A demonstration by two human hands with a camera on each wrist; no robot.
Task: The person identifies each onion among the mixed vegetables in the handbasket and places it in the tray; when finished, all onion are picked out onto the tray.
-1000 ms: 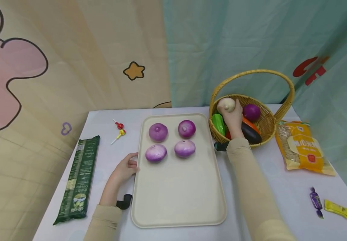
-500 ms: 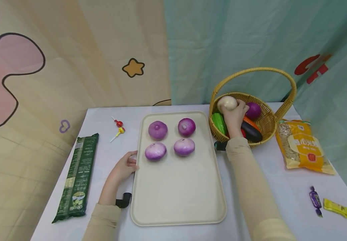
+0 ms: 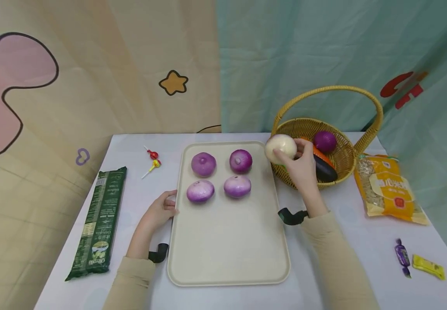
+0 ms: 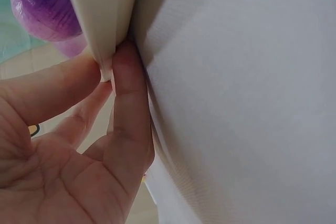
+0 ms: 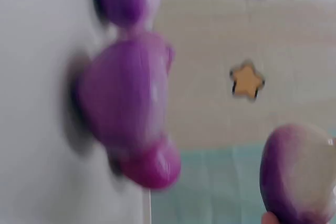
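Observation:
My right hand grips a pale onion between thumb and fingers, over the basket's left rim. The right wrist view shows purple skin on one side of this onion. My left hand pinches the left edge of a cream tray; in the left wrist view the thumb lies on the rim and a finger is tucked below it. Several purple onions sit in two rows on the tray's far half, among them a nearer left onion and a far right onion.
The wicker basket with a tall handle holds a purple onion, an eggplant and an orange vegetable. A yellow grain bag and wrapped candies lie right. A green packet and lollipops lie left.
The right hand has lifted the pale onion out of the basket and moved it left and nearer, toward the tray. The left hand has stayed at the tray's edge.

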